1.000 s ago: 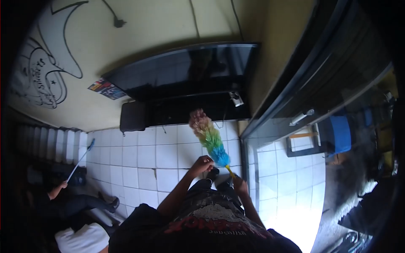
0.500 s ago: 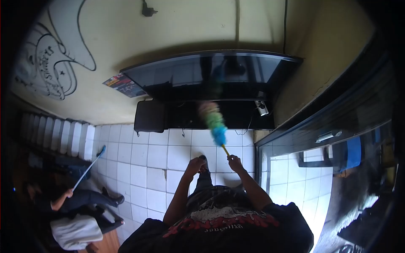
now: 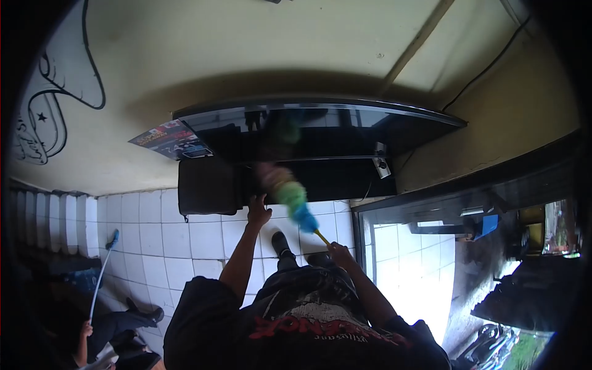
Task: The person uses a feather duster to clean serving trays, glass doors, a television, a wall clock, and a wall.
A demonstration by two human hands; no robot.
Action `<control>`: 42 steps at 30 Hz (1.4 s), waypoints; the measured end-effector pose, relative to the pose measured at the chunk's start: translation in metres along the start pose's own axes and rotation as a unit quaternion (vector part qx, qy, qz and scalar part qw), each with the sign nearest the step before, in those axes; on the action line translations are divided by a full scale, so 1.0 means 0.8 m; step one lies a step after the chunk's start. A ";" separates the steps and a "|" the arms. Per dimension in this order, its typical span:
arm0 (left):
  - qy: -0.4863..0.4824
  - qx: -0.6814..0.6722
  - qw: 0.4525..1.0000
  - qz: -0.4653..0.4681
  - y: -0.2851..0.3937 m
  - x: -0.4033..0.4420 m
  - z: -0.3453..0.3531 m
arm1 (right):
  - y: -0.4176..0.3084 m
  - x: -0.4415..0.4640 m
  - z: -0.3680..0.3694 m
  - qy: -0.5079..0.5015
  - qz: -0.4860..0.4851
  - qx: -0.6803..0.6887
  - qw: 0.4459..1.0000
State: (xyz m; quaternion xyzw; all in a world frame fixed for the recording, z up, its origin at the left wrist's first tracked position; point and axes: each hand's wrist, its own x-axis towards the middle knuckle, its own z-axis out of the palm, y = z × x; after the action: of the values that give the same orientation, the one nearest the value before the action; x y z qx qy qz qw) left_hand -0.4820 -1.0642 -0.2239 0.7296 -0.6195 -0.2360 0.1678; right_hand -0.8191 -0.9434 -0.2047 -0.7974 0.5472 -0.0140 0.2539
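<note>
My right hand (image 3: 338, 253) grips the yellow handle of a fluffy duster (image 3: 294, 200) banded blue, green and pinkish. The duster slants up to the left, its blurred tip over the black shelf (image 3: 345, 179) below a wide flat-screen television (image 3: 351, 123). Whether the tip touches anything I cannot tell. My left hand (image 3: 259, 211) is at the shelf's front edge, fingers apart with nothing in them, just right of a dark box-shaped unit (image 3: 208, 185). Contact with the edge is unclear.
A small silver device (image 3: 382, 165) sits at the shelf's right end. Behind the dark unit, a printed poster (image 3: 166, 140) is on the wall. At lower left, another person's hand (image 3: 86, 330) holds a long-handled brush (image 3: 102, 271). A glass door (image 3: 407, 246) is on the right.
My left hand has gone from beside my body up to the shelf edge. The duster has swung left and lower in view. The camera has shifted closer to the television.
</note>
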 end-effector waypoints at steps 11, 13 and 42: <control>-0.163 0.104 0.981 0.031 -0.006 -0.001 0.011 | -0.027 0.036 0.019 0.108 0.026 -0.053 0.992; -0.161 0.127 0.977 0.056 -0.015 0.001 0.010 | -0.020 0.032 0.009 0.045 0.065 -0.001 0.997; -0.153 0.109 0.977 0.106 -0.009 0.006 0.016 | -0.092 -0.251 -0.071 0.232 0.456 0.353 0.783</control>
State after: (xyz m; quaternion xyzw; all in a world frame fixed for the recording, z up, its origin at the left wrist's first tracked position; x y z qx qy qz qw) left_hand -0.4823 -1.0674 -0.2393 0.6294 -0.7333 -0.2565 0.0145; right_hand -0.8528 -0.7689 -0.0730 -0.2822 0.8461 -0.2740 0.3598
